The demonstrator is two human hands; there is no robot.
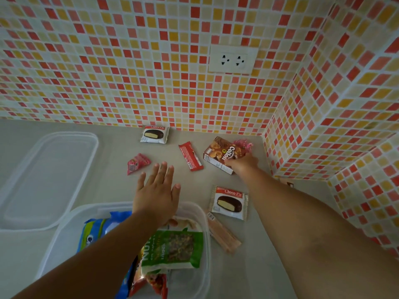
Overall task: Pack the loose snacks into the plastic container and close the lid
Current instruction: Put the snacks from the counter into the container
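Right hand (241,164) gripping Collon box (222,155) near counter's (108,147) back right corner. Left hand (156,190) flat, fingers spread, holding nothing, above plastic container's (205,223) far rim. Lid (43,175) at left edge.

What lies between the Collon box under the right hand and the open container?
The red wrapped bar and the left hand lie roughly along the path from the Collon box, under the right hand, to the container.

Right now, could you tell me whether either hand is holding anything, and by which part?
The right hand grips the brown cardboard Collon biscuit box at its near right corner. The left hand hovers open, holding nothing.
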